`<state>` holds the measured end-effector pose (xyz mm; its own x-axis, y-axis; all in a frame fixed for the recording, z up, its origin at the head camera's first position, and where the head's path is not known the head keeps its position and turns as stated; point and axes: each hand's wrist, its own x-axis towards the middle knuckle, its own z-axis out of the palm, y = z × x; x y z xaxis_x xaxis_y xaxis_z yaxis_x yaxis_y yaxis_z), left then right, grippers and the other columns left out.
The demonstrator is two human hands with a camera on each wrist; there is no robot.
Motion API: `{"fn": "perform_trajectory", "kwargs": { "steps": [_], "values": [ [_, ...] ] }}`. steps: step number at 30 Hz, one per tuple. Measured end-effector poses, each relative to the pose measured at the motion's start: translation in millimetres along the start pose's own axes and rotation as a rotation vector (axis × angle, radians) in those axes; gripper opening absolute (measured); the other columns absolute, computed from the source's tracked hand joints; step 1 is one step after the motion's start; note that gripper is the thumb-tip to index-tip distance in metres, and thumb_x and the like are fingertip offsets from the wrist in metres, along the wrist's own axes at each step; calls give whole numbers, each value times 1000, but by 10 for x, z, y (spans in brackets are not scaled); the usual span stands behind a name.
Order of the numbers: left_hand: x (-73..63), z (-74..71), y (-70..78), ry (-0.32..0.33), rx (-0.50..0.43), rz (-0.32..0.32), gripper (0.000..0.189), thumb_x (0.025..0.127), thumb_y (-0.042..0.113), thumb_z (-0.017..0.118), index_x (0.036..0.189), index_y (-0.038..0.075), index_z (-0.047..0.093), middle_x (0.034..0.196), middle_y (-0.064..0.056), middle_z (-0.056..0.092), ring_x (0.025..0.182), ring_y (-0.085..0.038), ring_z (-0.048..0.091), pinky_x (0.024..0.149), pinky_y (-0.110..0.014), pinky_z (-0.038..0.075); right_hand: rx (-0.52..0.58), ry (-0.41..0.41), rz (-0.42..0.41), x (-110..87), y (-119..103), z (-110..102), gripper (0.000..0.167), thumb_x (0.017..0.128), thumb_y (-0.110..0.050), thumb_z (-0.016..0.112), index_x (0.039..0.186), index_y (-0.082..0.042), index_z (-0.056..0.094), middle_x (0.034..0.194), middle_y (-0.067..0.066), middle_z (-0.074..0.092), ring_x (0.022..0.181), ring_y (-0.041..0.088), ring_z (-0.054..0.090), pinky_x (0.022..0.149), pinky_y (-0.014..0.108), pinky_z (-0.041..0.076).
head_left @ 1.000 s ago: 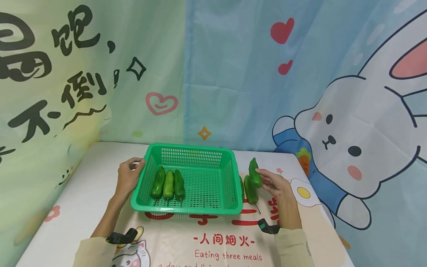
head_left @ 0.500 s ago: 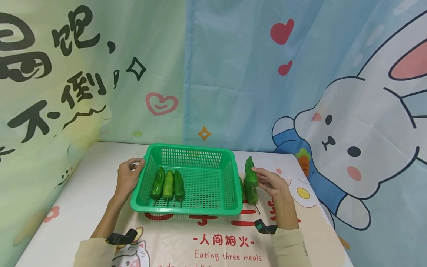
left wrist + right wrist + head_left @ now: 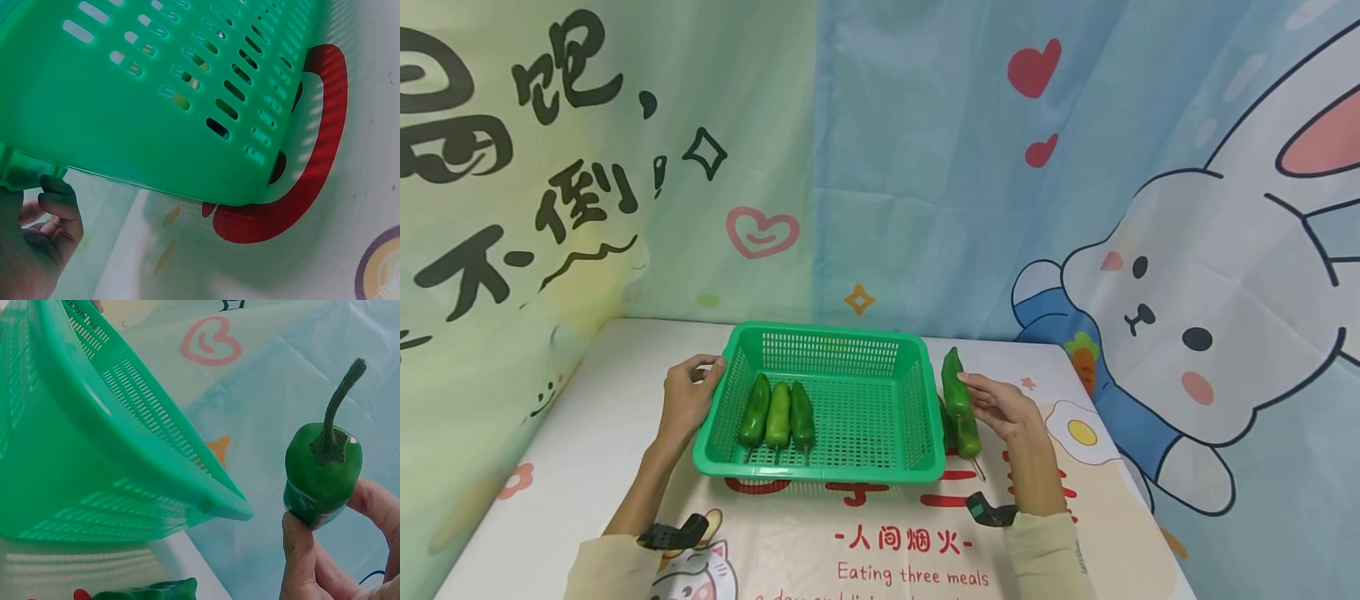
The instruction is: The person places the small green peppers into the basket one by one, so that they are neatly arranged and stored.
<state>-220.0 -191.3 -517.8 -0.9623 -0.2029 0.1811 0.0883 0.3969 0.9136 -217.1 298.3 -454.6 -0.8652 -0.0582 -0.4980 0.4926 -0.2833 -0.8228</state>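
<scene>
My right hand [image 3: 1003,407] pinches a green pepper [image 3: 956,390] between thumb and fingers, just right of the basket; its stem faces the camera in the right wrist view. Below it on the table, another green pepper [image 3: 968,442] is partly covered, and a further one [image 3: 947,425] sits half hidden behind the basket's right wall. My left hand [image 3: 689,396] holds the left rim of the green plastic basket [image 3: 857,477], its fingers curled at the rim's lip in the left wrist view. Inside, at the basket's left, three green peppers [image 3: 778,417] lie side by side, stems toward me.
The basket stands on a white table [image 3: 647,358] with a printed cover, near the back edge. Behind hangs a cartoon-printed curtain [image 3: 910,250]. Each wrist wears a dark strapped device [image 3: 991,510].
My right hand has moved left with the green pepper, bringing it closer to the basket's right rim. The left hand and the basket have stayed in place.
</scene>
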Motion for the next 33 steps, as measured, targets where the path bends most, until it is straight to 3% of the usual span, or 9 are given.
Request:
{"fn": "perform_trajectory", "kwargs": {
  "steps": [13,33],
  "values": [
    [-1,4,9,0,-3,-9,38,113,24,61,130,-8,72,94,-30,73,60,1,64,56,-21,55,-51,-30,-25,-14,-3,137,23,106,-12,69,87,-17,81,88,-2,81,85,8,77,80,23,65],
    [0,0,6,0,9,-12,39,114,25,61,131,-8,72,95,-30,74,61,1,64,57,-21,55,-143,-40,-73,-16,34,404,14,104,-9,71,93,-13,78,91,-1,80,87,9,78,81,25,65]
  ]
}}
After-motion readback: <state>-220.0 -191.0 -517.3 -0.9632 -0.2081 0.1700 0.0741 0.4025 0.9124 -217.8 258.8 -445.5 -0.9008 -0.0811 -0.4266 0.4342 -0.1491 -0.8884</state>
